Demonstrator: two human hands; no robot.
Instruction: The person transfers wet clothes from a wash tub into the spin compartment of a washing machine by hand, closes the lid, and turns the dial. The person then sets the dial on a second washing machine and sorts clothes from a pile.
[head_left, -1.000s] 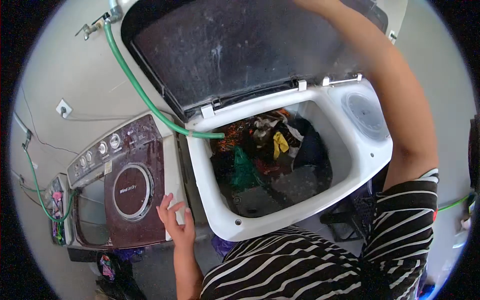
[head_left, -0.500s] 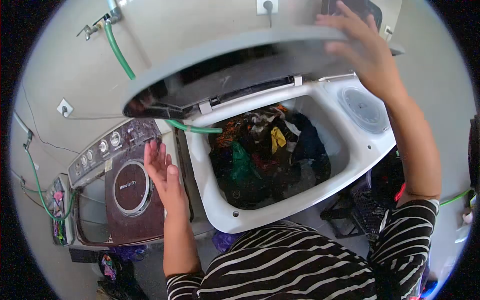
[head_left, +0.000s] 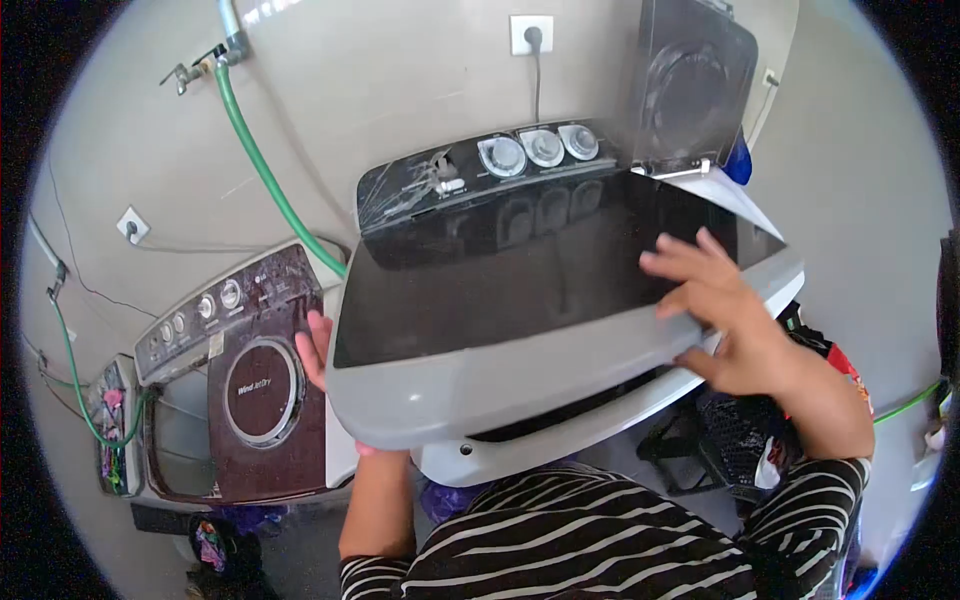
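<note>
A white twin-tub washing machine (head_left: pixel 520 460) stands in front of me. Its dark, grey-edged wash lid (head_left: pixel 480 300) is nearly down over the tub, with a narrow gap left at the front. My right hand (head_left: pixel 715 320) grips the lid's front right edge, fingers spread over the top. My left hand (head_left: pixel 318 350) is at the lid's left edge, mostly hidden behind it. The control panel with three knobs (head_left: pixel 540 148) shows behind the lid. The smaller spinner lid (head_left: pixel 695 90) stands upright at the right.
A second, maroon washing machine (head_left: pixel 250 390) stands to the left. A green hose (head_left: pixel 265 170) runs from a wall tap down behind the machines. A wall socket (head_left: pixel 530 35) with a plug is above. A dark basket (head_left: pixel 735 435) sits at the right.
The wash lid swung from fully upright down to nearly flat, hiding the laundry in the tub. My right hand came down with it; my left hand rose from the maroon machine to the lid's left edge.
</note>
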